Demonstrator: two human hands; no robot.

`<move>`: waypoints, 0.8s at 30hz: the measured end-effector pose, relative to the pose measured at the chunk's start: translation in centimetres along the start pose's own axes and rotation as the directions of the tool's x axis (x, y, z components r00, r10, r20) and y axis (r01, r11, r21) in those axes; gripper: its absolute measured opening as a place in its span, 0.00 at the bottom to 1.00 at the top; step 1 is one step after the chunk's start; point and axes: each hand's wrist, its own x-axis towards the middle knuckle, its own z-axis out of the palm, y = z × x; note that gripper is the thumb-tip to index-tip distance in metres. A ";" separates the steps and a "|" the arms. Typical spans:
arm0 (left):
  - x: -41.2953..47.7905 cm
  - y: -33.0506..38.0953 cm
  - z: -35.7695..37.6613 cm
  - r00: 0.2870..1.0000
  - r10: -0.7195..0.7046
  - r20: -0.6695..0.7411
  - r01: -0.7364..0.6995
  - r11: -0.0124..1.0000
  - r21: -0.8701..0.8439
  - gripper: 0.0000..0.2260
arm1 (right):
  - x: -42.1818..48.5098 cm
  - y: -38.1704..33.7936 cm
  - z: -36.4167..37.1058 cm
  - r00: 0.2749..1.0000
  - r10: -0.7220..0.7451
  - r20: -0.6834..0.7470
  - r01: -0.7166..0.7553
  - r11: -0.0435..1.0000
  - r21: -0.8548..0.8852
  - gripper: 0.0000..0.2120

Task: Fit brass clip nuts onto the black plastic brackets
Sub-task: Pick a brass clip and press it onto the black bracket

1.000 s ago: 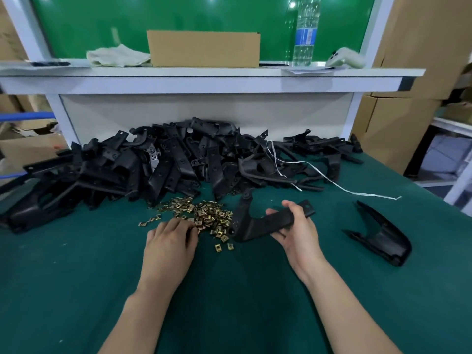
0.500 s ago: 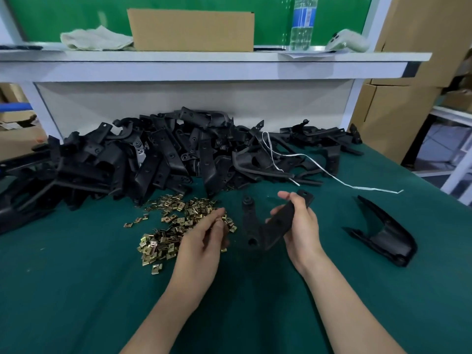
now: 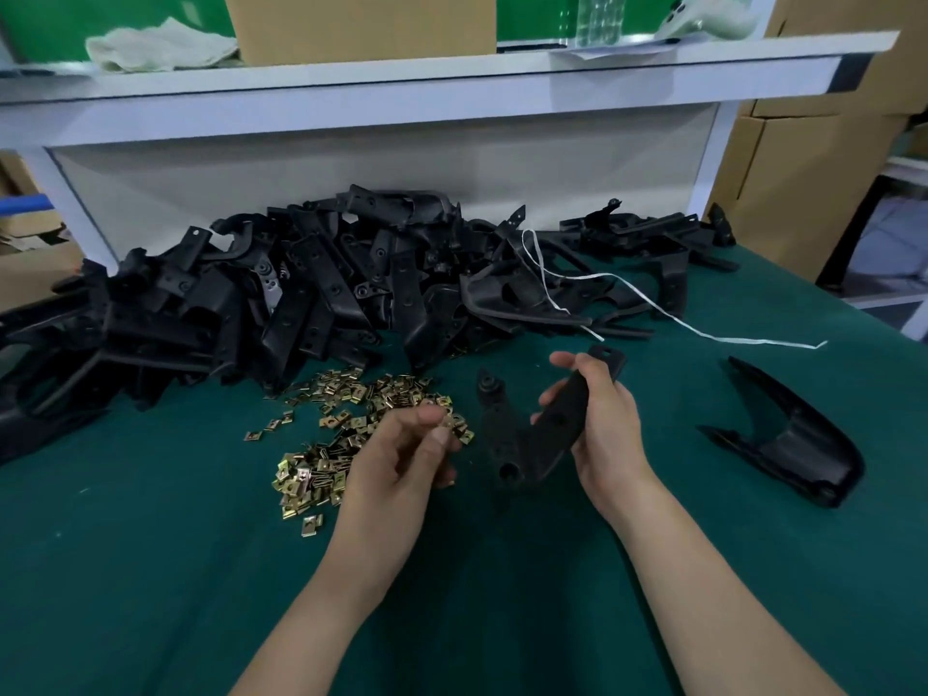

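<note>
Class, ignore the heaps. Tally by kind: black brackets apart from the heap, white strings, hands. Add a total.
Black brackets apart from the heap: 2, held bracket and lone bracket
White string: 1
Hands: 2, left hand, right hand
Total: 5

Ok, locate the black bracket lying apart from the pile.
Head view, far right: the lone bracket lies on the green mat, right of the right hand, near the white string.

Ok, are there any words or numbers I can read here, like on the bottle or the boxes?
No words or numbers can be read in this picture.
Bottle on the shelf: only its lower part shows, blurred, with nothing readable.
Cardboard box on the shelf: plain, no print showing.
Big boxes on the right: no print showing.
</note>
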 end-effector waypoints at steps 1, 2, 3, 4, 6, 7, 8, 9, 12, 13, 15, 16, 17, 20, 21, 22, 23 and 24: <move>0.0 0.0 0.0 1.000 0.001 0.008 -0.001 1.000 0.004 0.07 | 0.0 -0.1 0.1 1.000 0.000 -0.004 0.000 1.000 0.007 0.14; -0.1 0.1 0.1 1.000 0.001 0.014 -0.001 1.000 0.007 0.08 | 0.0 -0.1 0.1 1.000 0.001 -0.008 -0.001 1.000 0.013 0.14; -0.1 0.1 0.1 1.000 -0.001 0.017 0.000 1.000 0.006 0.09 | 0.0 -0.2 0.1 1.000 0.002 -0.009 -0.001 1.000 0.018 0.14; -0.1 0.1 0.1 1.000 -0.003 0.018 0.003 1.000 0.004 0.09 | 0.0 -0.2 0.1 1.000 0.004 -0.009 -0.003 1.000 0.021 0.14; -0.1 0.1 0.2 1.000 -0.005 0.018 0.005 1.000 0.012 0.11 | -0.1 -0.3 0.1 1.000 0.011 -0.005 -0.011 1.000 0.019 0.14; -0.1 0.1 0.2 1.000 -0.005 0.019 0.005 1.000 0.015 0.11 | -0.1 -0.3 0.1 1.000 0.015 -0.003 -0.015 1.000 0.016 0.14; -0.1 0.2 0.2 1.000 -0.006 0.019 0.006 1.000 0.016 0.12 | -0.2 -0.3 0.0 1.000 0.017 -0.001 -0.017 1.000 0.014 0.14; -0.1 0.2 0.2 1.000 -0.007 0.017 0.007 1.000 0.016 0.12 | -0.2 -0.3 0.1 1.000 0.016 0.001 -0.016 1.000 0.012 0.14; -0.1 0.3 0.2 1.000 -0.006 0.016 0.005 0.999 0.042 0.13 | -0.3 -0.4 0.1 1.000 0.008 0.011 -0.008 1.000 0.002 0.14; -0.1 0.3 0.2 1.000 -0.004 0.021 0.003 0.998 0.055 0.13 | -0.3 -0.4 0.1 1.000 0.006 0.016 -0.006 1.000 -0.006 0.14; -0.1 0.3 0.2 1.000 -0.006 0.030 0.004 0.997 0.071 0.14 | -0.4 -0.4 0.1 1.000 0.004 0.021 -0.003 1.000 -0.030 0.14; -0.1 0.3 0.2 0.999 -0.009 0.032 0.006 0.997 0.076 0.13 | -0.4 -0.4 0.1 1.000 0.003 0.021 -0.002 0.999 -0.037 0.14; -0.1 0.2 0.1 0.999 -0.012 0.031 0.010 0.997 0.079 0.13 | -0.5 -0.5 0.1 1.000 0.003 0.021 -0.002 0.999 -0.041 0.14; 0.1 0.1 0.1 1.000 -0.016 0.015 0.015 0.997 0.079 0.09 | -0.5 -0.5 0.2 1.000 0.004 0.023 -0.002 0.999 -0.048 0.14; 0.1 0.0 0.1 1.000 -0.013 0.006 0.012 0.997 0.079 0.08 | -0.6 -0.5 0.2 1.000 0.004 0.024 -0.003 0.999 -0.052 0.14; 0.1 0.0 0.0 1.000 -0.009 -0.001 0.009 0.997 0.081 0.09 | -0.6 -0.5 0.2 1.000 0.005 0.026 -0.003 0.998 -0.056 0.14; 0.2 0.0 0.0 1.000 -0.009 -0.003 0.010 0.997 0.081 0.11 | -0.6 -0.5 0.2 1.000 0.006 0.028 -0.004 0.998 -0.061 0.14; 0.2 0.0 0.0 1.000 -0.016 -0.002 0.016 0.997 0.073 0.12 | -0.6 -0.5 0.2 1.000 0.006 0.028 -0.004 0.998 -0.065 0.14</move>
